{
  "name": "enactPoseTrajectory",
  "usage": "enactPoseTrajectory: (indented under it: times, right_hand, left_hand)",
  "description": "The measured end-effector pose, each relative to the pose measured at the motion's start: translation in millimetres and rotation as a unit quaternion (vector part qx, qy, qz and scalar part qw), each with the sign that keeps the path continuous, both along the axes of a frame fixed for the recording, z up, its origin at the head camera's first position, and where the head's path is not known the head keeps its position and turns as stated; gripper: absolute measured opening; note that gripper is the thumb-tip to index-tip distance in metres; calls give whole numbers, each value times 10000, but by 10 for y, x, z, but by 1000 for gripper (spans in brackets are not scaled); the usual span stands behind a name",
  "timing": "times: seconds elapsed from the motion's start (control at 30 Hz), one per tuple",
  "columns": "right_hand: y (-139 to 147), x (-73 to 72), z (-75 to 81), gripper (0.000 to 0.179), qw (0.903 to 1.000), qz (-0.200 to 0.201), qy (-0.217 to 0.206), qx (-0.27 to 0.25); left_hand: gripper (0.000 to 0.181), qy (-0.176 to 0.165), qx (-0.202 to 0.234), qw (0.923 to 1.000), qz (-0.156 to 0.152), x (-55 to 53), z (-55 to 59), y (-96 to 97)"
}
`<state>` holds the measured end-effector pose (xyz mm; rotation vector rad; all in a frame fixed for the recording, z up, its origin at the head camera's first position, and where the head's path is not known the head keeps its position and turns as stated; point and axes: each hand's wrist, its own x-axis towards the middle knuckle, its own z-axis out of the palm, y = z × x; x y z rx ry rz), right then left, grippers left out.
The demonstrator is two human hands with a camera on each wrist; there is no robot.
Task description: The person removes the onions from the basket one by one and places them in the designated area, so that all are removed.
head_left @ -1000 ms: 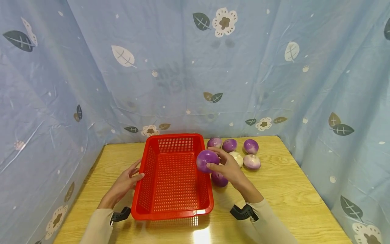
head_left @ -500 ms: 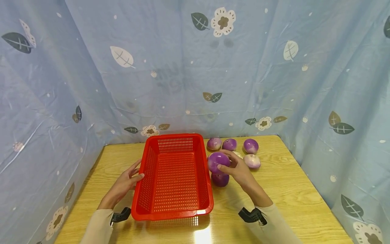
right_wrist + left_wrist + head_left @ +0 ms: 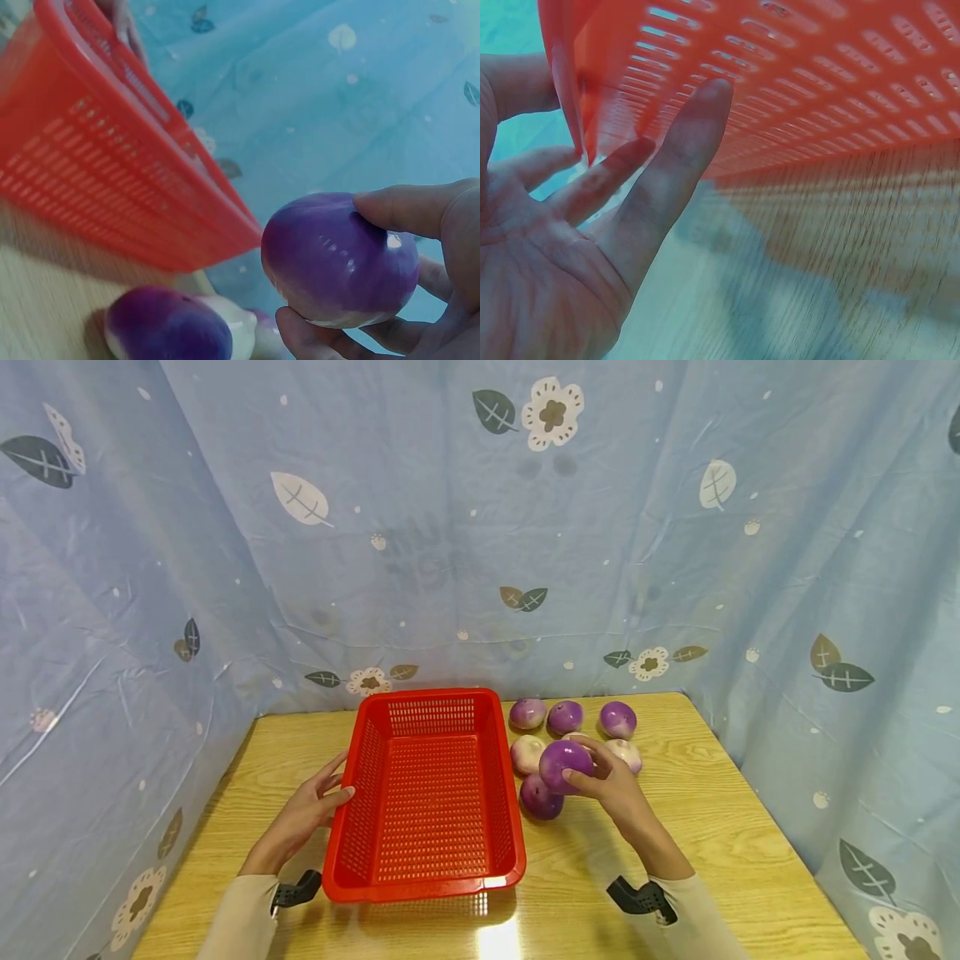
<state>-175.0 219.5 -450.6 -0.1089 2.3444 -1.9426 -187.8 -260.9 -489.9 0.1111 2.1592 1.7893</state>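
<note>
My right hand (image 3: 618, 789) holds a shiny turnip (image 3: 561, 766), purple fading to white, between thumb and fingertips. It hangs over other turnips on the table, right of a red plastic basket (image 3: 427, 891). In the right wrist view, the thumb lies on top of the held turnip (image 3: 337, 262) and the fingers support it from below. On the basket's left side my left hand (image 3: 303, 814) grips the rim, thumb hooked over it. Its fingers (image 3: 679, 150) extend along the outside of the slotted wall in the left wrist view. The basket holds nothing.
Beneath and behind the right hand sit several more turnips, including a purple one (image 3: 542, 799), a whitish one (image 3: 527, 753) and a purple one (image 3: 618, 719) at the back. The wooden table (image 3: 720, 852) ends against a blue patterned curtain (image 3: 450, 527) at the back and sides.
My right hand has moved right and slightly toward me with the turnip, away from the basket's right rim, uncovering a whitish turnip. The left hand and basket stay in place.
</note>
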Motion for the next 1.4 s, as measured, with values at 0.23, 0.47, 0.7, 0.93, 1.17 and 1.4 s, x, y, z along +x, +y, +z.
enactPoseTrajectory:
  times: [0.23, 0.47, 0.7, 0.93, 1.17, 1.4]
  right_hand:
    - [142, 11, -89, 64, 9995, -268, -136, -40]
    - [232, 19, -162, 65, 9985, -405, -351, -115]
    - [276, -11, -238, 65, 9974, -515, -494, -92]
    - [384, -54, -347, 67, 9952, -653, -717, 140]
    - [424, -99, -450, 65, 9938, -700, -799, 314]
    - [398, -143, -564, 65, 9920, -733, -916, 462]
  left_hand:
    - [79, 13, 29, 10000, -8, -4, -10, -1]
    - [80, 17, 34, 10000, -32, 0, 2, -5]
    - [79, 30, 62, 10000, -40, -4, -6, -11]
    - [79, 38, 74, 10000, -52, -8, -14, 1]
    - [80, 14, 40, 10000, -5, -15, -10, 0]
    - [80, 5, 66, 10000, 13, -14, -23, 3]
